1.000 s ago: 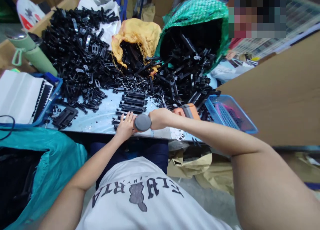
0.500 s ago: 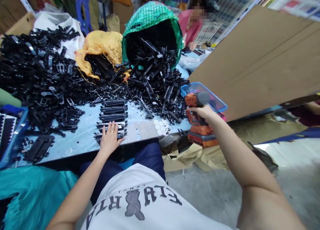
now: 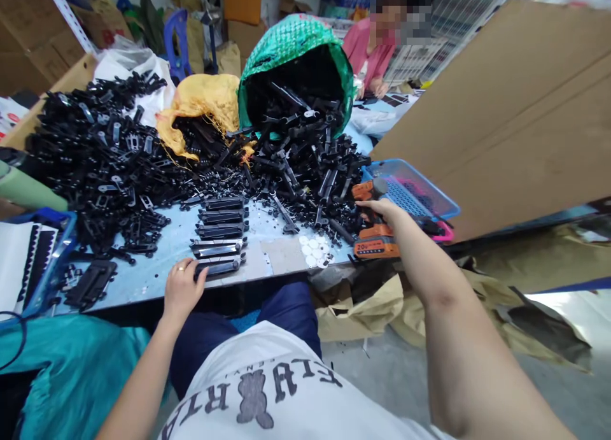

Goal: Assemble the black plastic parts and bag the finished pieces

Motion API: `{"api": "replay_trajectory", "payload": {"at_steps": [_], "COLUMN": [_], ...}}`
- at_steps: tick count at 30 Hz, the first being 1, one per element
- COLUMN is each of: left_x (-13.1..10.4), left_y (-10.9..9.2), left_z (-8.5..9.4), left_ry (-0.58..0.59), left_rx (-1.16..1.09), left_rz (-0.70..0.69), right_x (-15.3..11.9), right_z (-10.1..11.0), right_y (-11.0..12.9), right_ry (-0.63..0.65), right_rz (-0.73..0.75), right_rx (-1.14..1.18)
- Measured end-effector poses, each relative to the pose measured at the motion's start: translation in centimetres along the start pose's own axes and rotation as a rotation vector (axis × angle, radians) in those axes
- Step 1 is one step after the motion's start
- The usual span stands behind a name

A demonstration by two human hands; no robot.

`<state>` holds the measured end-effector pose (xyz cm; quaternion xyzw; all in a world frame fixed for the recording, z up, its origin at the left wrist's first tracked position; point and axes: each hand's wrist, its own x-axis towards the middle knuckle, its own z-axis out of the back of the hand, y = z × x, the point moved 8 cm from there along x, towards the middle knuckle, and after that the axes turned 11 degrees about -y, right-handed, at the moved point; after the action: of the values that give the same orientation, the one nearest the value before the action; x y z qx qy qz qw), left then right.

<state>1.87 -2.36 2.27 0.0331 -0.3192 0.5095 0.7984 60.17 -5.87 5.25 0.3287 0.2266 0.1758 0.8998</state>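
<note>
A row of narrow black bar-shaped parts point(image 3: 221, 230) lies on the blue tabletop. At the row's near end, my left hand point(image 3: 184, 290) is closed, thumb and fingers around the left end of the nearest black bar point(image 3: 223, 267). On the right, an orange cordless drill point(image 3: 377, 242) is at the table's front edge. My right hand point(image 3: 384, 209) is wrapped round its handle, the index finger pointing left. White round discs point(image 3: 315, 251) lie between the row and the drill.
Behind the row, a big heap of black parts point(image 3: 109, 153) spreads out. More spill from a green woven sack point(image 3: 291, 45) beside a yellow sack point(image 3: 207, 93). A blue basket point(image 3: 429, 195) stands right, below a cardboard sheet point(image 3: 506, 109). A co-worker point(image 3: 377, 58) sits behind.
My left hand has moved left from lying flat over the near bars to closing on the nearest bar's left end. The drill, still in my right hand, has shifted slightly relative to the basket.
</note>
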Motion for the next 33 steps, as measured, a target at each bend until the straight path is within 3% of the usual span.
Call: {"api": "replay_trajectory", "payload": {"at_steps": [3, 7, 10, 13, 16, 17, 18, 22, 24, 25, 26, 28, 31, 33], "left_x": [-1.2, -1.8, -1.7, -1.6, -1.4, -1.2, -1.1, -0.7, -1.4, -2.1, -3.0, -5.3, -9.0, -10.8], "left_y": [1.5, 2.3, 2.8, 3.2, 3.5, 3.5, 3.5, 2.7, 1.9, 1.6, 1.2, 0.4, -0.5, -0.9], "left_z": [0.3, -0.1, -0.5, -0.9, -1.1, -1.1, -1.0, 0.7, 1.7, 1.7, 1.3, -0.3, -2.7, -3.6], "left_ry": [0.025, 0.001, -0.025, -0.033, -0.039, -0.037, -0.033, -0.099, -0.129, -0.109, -0.06, 0.077, 0.18, 0.151], "left_rx": [-0.047, -0.099, -0.109, -0.122, -0.126, -0.126, -0.127, -0.086, -0.131, -0.199, -0.298, -0.545, -0.868, -1.009], "left_rz": [0.016, 0.04, 0.088, 0.128, 0.153, 0.156, 0.157, 0.24, 0.36, 0.439, 0.528, 0.741, 1.146, 1.415], "right_x": [0.5, 1.2, 1.1, -0.9, -5.9, -8.3, -10.8, -21.3, -24.6, -25.5, -25.9, -26.0, -25.4, -24.9], "right_z": [0.2, -0.4, 0.4, 2.3, 2.9, 1.6, -1.1, -18.7, -26.4, -29.2, -31.2, -33.2, -33.7, -34.1], "right_y": [-0.5, -0.8, 0.0, 1.1, 5.5, 7.8, 10.1, 17.5, 19.2, 19.8, 20.3, 21.4, 22.4, 22.0], "right_ry": [-0.057, -0.104, -0.173, -0.28, -0.586, -0.65, -0.621, 0.018, 0.263, 0.345, 0.408, 0.483, 0.608, 0.789], "right_rz": [0.084, 0.081, 0.178, 0.27, 0.488, 0.637, 0.806, 1.414, 1.511, 1.522, 1.523, 1.531, 1.543, 1.401], "right_rx": [-0.074, -0.185, -0.402, -0.655, -0.701, -0.647, -0.574, -0.442, -0.548, -0.59, -0.625, -0.65, -0.663, -0.654]}}
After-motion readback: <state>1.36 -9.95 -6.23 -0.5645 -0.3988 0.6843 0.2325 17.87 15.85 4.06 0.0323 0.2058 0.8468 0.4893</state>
